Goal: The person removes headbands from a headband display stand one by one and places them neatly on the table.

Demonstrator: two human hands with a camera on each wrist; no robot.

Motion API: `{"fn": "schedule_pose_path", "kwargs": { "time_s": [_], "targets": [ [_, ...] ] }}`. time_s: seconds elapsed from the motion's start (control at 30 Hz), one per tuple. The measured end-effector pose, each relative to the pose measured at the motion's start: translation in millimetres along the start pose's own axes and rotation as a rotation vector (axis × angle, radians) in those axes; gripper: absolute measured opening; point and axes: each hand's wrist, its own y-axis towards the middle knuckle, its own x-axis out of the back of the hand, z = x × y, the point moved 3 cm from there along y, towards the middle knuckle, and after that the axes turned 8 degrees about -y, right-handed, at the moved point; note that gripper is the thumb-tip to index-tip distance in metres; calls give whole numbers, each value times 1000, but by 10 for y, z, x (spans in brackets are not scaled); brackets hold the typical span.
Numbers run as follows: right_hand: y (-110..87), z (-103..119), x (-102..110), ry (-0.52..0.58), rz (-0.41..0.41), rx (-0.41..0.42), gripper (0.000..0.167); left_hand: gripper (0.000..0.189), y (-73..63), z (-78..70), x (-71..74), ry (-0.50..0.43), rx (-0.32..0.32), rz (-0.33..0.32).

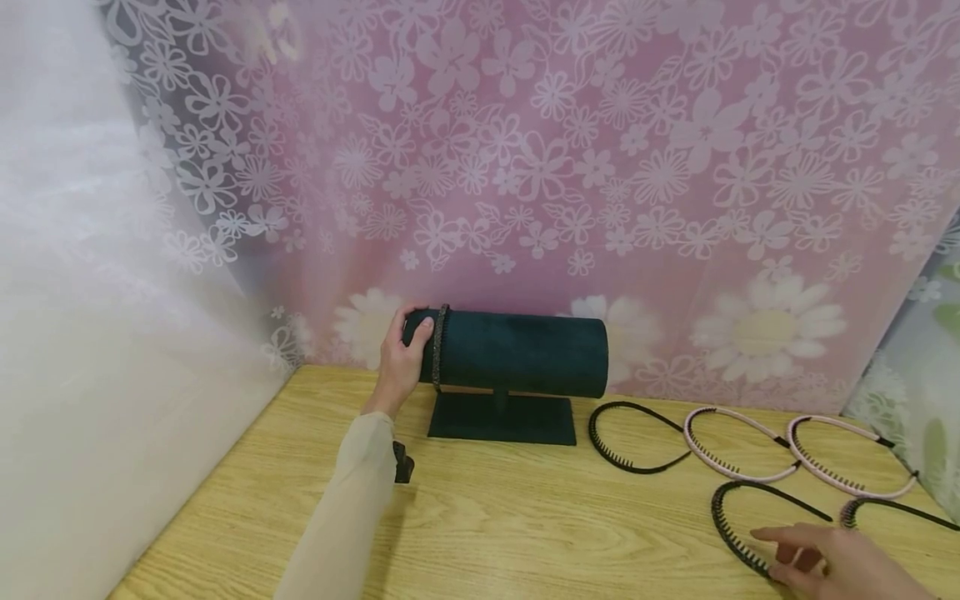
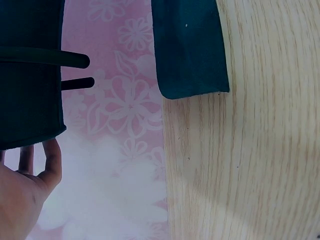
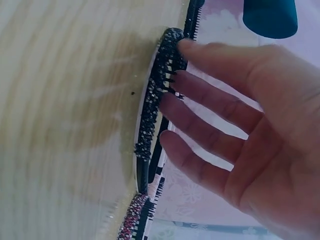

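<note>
A dark green velvet display roll (image 1: 525, 354) stands on a flat base of the same colour. My left hand (image 1: 401, 358) grips its left end, thumb in front, fingers over the top. Beside that hand, a dark glittery headband (image 1: 439, 350) circles the roll; its two black tips (image 2: 77, 60) stick out below in the left wrist view. At the lower right, my right hand (image 1: 840, 558) is at a black toothed headband (image 1: 723, 521) on the table. In the right wrist view its fingers are loosely spread along this stone-covered headband (image 3: 152, 110); whether they touch it, I cannot tell.
Behind it on the wooden table (image 1: 525, 517) lie a black headband (image 1: 596, 433) and two pink ones (image 1: 693, 446). Another dark headband (image 1: 851, 510) is at the right edge. A pink flowered curtain (image 1: 487, 167) hangs close behind the roll, with pale cloth at both sides.
</note>
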Motion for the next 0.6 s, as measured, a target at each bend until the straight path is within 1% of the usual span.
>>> {"fn": "schedule_pose_path", "kwargs": {
  "time_s": [0.13,0.2,0.27,0.33,0.43,0.6],
  "targets": [
    [7,78,59,-109,-97,-137,43,52,9,-5,-4,-7,-6,-4],
    [14,114,100,-130,-126,-211,46,52,7,-6,-4,-8,-7,-7],
    [25,148,143,-126,-153,-264,50,53,9,-1,-5,-9,-7,-7],
    [25,170,178,-120,-199,-278,52,54,8,-2,-4,-8,-7,-5],
    [21,204,218,-120,-285,-272,53,55,6,-6,-3,-9,-11,-5],
    [6,289,254,-155,-434,-241,53,53,-6,-4,-7,-6,-9,-8]
  ]
}}
